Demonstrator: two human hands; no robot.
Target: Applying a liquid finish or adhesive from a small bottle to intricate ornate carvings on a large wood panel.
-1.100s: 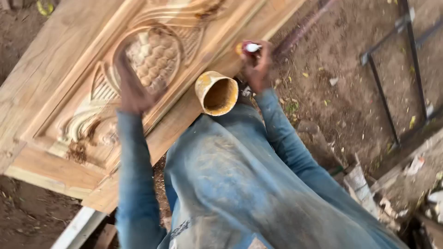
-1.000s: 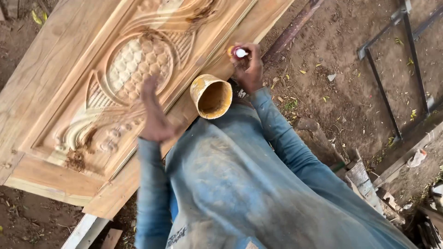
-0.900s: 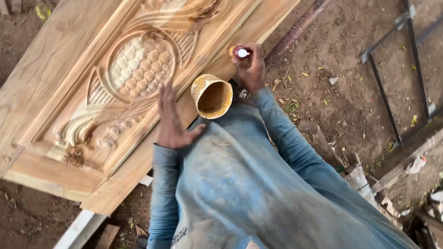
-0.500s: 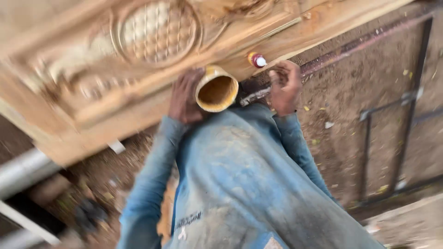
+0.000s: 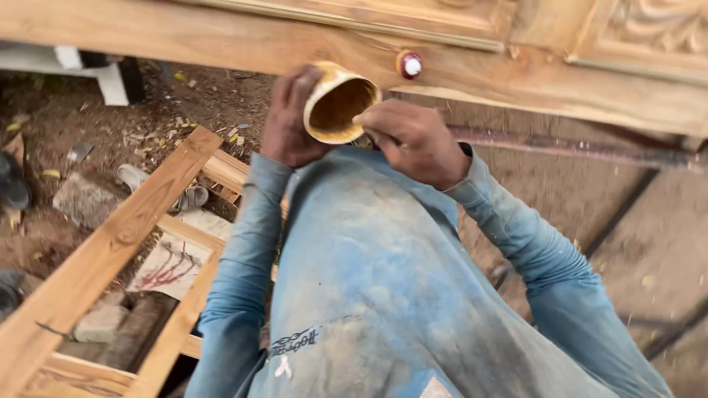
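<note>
We hold one small yellow cup [image 5: 341,110] close in front of our chest, its open mouth tipped toward us and its inside stained brown. Our left hand [image 5: 293,121] wraps the cup's left side, fingers curled tight around its wall. Our right hand [image 5: 413,140] sits at the cup's right rim, fingers bunched together; whether they pinch something there we cannot tell. Just past the cup runs the plain lower rail of one carved wooden door [image 5: 516,66], which fills the top of the view, with raised carving showing at its upper right corner. One small red-and-white round cap [image 5: 410,65] rests on that rail, just beyond our right hand and clear of the cup. To our left one bare wooden frame [image 5: 110,243] lies slanted across the dirt ground [image 5: 96,125], with wood chips, a stone and a sandal scattered around it. To the right one dark metal bar [image 5: 575,147] runs beneath the door's edge. Our dusty blue sleeves and shirt [image 5: 369,295] hide the ground right below us.
</note>
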